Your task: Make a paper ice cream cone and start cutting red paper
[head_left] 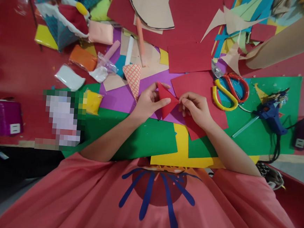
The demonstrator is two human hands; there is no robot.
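Between my hands is a small red paper cone (166, 102), its tip pointing right. My left hand (151, 101) grips it at the wide end, thumb across the front and fingers behind. The fingertips of my right hand (194, 107) are pinched at the cone's pointed tip. Just left of my left hand lies a cone with an orange lattice pattern (132, 79). Beneath my right hand spreads a sheet of red paper (208, 94). Scissors with red and yellow handles (229, 88) rest right of it.
A blue glue gun (273, 111) with a clear stick lies on green paper (277, 88) at right. A cardboard tube (286, 38) leans in from the upper right. Blue patterned cones (65, 33) and clay packets, including an orange one (83, 58), sit at upper left.
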